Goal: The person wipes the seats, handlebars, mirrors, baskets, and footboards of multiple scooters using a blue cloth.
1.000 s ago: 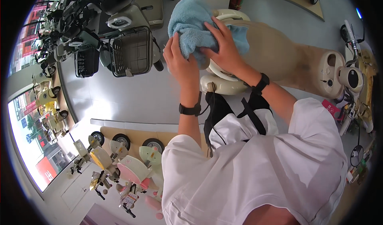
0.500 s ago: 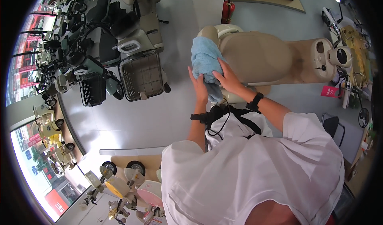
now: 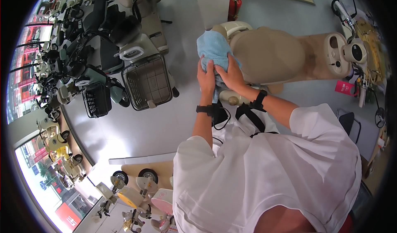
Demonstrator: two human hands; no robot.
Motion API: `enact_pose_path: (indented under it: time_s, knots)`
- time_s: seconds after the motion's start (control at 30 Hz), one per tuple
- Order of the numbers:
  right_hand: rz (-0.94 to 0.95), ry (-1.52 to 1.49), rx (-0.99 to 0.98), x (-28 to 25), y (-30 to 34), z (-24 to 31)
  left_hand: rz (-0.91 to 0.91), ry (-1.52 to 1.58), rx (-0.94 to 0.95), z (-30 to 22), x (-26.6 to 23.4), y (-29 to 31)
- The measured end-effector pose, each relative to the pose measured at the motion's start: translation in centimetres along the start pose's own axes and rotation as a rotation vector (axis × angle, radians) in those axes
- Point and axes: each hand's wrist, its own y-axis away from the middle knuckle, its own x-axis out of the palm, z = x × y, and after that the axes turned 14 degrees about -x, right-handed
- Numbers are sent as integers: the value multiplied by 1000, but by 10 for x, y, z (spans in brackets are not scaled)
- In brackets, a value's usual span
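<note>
A light blue cloth (image 3: pixel 214 47) is bunched over the rear end of a beige scooter (image 3: pixel 321 53), beside its wide tan seat (image 3: pixel 264 53). My left hand (image 3: pixel 206 78) grips the cloth's near left side, fingers curled and thumb pointing away from me. From the right, my right hand (image 3: pixel 232 75) presses round the same cloth, its thumb close to the left one. Part of the cloth hangs down between my wrists. Whatever lies under the cloth is mostly hidden. Both wrists wear black bands.
At the left stands a scooter with a wire basket (image 3: pixel 148 83), and several more scooters beyond it. A red fire extinguisher (image 3: pixel 234 6) stands behind the seat. Small scooters (image 3: pixel 136 191) stand on a low platform at lower left. A black chair (image 3: pixel 347 123) is at right.
My left hand, which was spread along the cloth's side, has closed in on it. Both hands have come closer together on the cloth. The view has shifted slightly.
</note>
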Motion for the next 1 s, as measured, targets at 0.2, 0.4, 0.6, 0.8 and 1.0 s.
enact_pose_path:
  time_s: [0.2,0.4,0.6,0.8,1.0]
  knots:
    - [-79,-43,93,-6,-48,20,135,-136,66,-35,0,-54]
    - [-158,16,229,4,-112,-18,409,-248,-200,-55,16,-131]
    - [-60,29,363,-5,-157,-32,590,-255,-405,-37,30,-187]
    - [-17,5,389,-10,-152,-8,651,-245,-430,-31,29,-189]
    - [-186,23,221,0,-100,13,596,-229,-224,-31,0,-141]
